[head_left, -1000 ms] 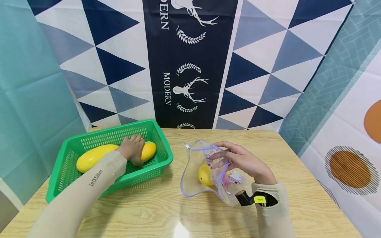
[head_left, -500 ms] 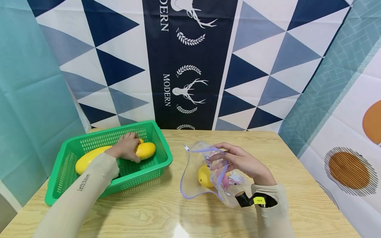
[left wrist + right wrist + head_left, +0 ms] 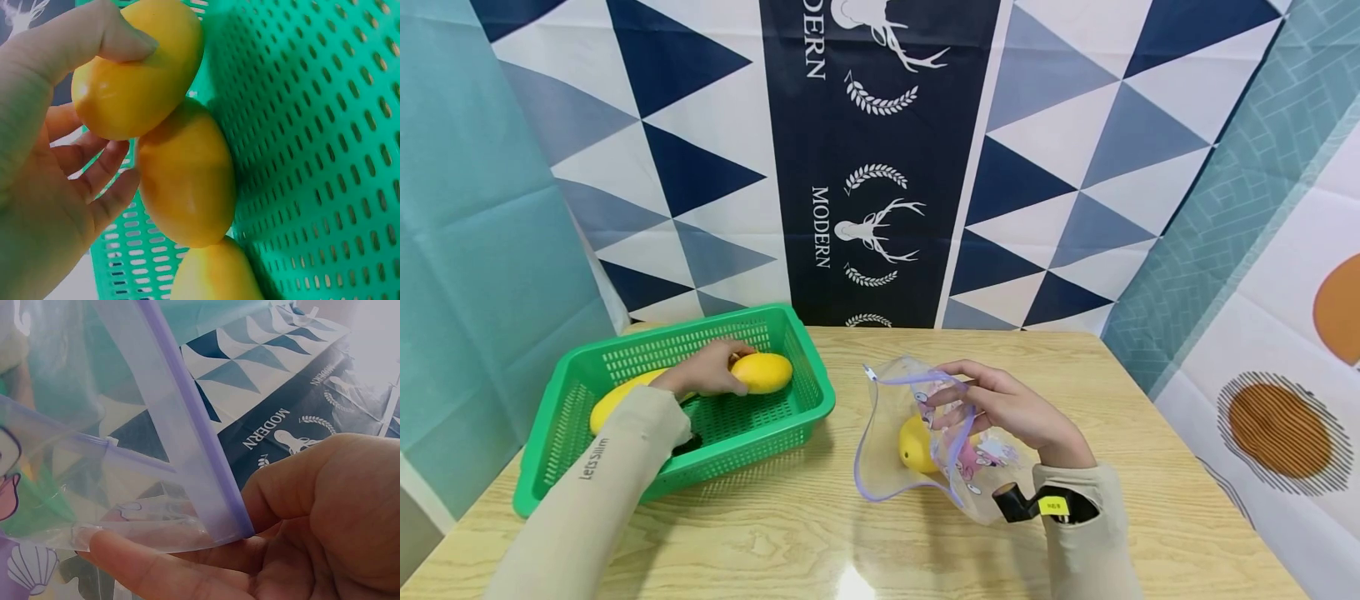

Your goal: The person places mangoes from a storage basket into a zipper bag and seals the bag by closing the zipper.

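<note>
My left hand point(image 3: 709, 369) grips a yellow mango point(image 3: 764, 372) at the right end of the green plastic basket point(image 3: 760, 440). In the left wrist view its thumb point(image 3: 128, 40) presses on that mango, fingers round the far side. A second mango point(image 3: 187, 178) touches it, with another mango point(image 3: 215, 275) below. My right hand point(image 3: 1017, 408) holds the rim of a clear zip bag point(image 3: 880, 477) with purple edging and cartoon prints, keeping its mouth spread. Inside the bag lies one mango point(image 3: 916, 443). The right wrist view shows fingers point(image 3: 150, 565) along the bag's edge.
Basket and bag are on a wooden table point(image 3: 775, 542), the bag to the basket's right. A patterned cloth point(image 3: 880, 167) hangs behind the table. A small black camera point(image 3: 1015, 502) is fixed at the right wrist.
My left hand has shifted round to the left side of the right-hand mango, its fingers now about that fruit, which sits slightly further back. The right hand and bag stay where they were.
</note>
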`<state>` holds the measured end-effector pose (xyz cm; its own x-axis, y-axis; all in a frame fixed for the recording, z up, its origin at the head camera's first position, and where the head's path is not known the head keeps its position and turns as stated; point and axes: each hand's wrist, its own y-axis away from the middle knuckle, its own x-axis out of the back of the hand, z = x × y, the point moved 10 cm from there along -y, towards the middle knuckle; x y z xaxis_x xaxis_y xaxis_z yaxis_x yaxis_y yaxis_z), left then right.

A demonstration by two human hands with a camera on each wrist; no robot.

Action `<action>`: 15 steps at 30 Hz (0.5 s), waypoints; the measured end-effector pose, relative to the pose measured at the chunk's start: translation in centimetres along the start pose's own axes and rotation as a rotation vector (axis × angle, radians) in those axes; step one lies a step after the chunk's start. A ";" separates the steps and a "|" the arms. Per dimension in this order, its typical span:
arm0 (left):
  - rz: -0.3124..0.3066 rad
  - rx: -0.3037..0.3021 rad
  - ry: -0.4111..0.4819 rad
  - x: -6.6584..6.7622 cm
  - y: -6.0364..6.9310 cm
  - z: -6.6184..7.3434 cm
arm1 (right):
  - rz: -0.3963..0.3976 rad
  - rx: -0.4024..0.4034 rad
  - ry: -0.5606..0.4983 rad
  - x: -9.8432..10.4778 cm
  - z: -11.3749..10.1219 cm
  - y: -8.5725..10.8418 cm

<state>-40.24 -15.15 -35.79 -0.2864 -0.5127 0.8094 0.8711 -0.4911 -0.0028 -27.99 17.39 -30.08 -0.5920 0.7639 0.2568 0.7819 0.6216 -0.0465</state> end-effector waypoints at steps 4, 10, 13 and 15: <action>0.014 -0.005 0.081 0.4 0.1 -0.2 | -0.002 -0.003 0.002 0.0 0.0 0.0; 0.087 0.021 0.199 1.4 0.3 -1.0 | -0.001 -0.006 0.004 0.0 0.1 0.0; 0.132 0.027 0.259 1.8 0.4 -1.1 | -0.003 -0.004 0.003 0.0 0.1 0.0; 0.145 0.022 0.283 1.9 0.4 -1.0 | -0.004 -0.002 0.002 0.0 0.1 0.0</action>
<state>-40.84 -16.99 -34.84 -0.2555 -0.7534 0.6059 0.9185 -0.3847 -0.0910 -28.03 17.41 -30.16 -0.5952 0.7608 0.2589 0.7797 0.6246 -0.0430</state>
